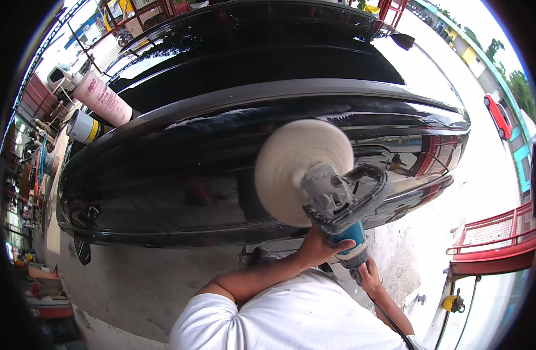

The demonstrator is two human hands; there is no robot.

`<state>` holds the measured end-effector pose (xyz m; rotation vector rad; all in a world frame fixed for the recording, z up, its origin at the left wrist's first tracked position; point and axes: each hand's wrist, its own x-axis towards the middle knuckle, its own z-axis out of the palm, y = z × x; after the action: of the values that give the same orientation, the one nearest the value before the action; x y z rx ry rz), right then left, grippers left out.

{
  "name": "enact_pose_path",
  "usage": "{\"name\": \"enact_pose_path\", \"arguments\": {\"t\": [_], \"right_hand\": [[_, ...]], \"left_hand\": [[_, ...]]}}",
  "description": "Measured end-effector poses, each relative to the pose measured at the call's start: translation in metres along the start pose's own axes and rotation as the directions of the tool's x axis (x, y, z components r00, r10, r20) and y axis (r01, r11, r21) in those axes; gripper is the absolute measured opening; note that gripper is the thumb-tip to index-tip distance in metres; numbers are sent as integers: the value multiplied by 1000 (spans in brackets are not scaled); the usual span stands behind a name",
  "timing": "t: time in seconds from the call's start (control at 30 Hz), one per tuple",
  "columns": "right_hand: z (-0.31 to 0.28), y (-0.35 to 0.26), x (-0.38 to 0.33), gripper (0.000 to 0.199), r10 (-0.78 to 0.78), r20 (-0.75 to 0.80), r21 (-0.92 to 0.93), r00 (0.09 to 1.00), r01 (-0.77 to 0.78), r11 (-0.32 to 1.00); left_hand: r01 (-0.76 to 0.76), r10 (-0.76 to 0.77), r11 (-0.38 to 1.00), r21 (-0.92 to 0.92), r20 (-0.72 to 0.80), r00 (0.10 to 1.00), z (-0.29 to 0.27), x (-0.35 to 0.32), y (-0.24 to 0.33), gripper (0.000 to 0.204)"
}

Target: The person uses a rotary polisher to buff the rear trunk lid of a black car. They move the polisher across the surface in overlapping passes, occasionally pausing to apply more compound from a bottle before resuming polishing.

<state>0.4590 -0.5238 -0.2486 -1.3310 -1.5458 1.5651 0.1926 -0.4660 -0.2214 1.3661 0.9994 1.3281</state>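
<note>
A rotary polisher (345, 234) with a blue body, a grey head and a black loop handle is in front of me. Its round white pad (279, 169) looks blurred, as if spinning, and faces the side of a glossy black car (163, 169). Whether the pad touches the paint I cannot tell. My left hand (321, 248) is wrapped round the blue body, just behind the head. At the rear end, my right hand (370, 279) grips the polisher's back handle, with its fingers partly hidden. Whitish streaks (233, 118) mark the car's upper edge beyond the pad.
A pinkish bottle (103, 98) and a grey can with a yellow band (87, 127) stand on the car at the left. The power cord (390, 319) runs down past my right forearm. A red metal railing (495, 239) is at the right; cluttered shelves (28, 175) line the left.
</note>
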Motion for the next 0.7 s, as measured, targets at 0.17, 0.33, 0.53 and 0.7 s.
{"name": "enact_pose_path", "arguments": {"t": [0.17, 0.33, 0.53, 0.7], "right_hand": [[-5, 30, -14, 74, 113, -172, 402, 979, -35, 915], [14, 40, 4, 74, 95, -188, 532, 978, 20, 847], [62, 44, 9, 60, -239, -59, -314, 969, 209, 926], [139, 16, 51, 76, -43, 179, 38, 983, 37, 999]], "left_hand": [[3, -499, 663, 748, 439, 747, -10, 88, 78, 78], [-500, 416, 740, 449, 278, 866, -23, 89, 111, 62], [-631, 659, 626, 458, 121, 742, -99, 76, 64, 40], [-465, 666, 623, 629, -115, 737, -198, -22, 66, 42]]}}
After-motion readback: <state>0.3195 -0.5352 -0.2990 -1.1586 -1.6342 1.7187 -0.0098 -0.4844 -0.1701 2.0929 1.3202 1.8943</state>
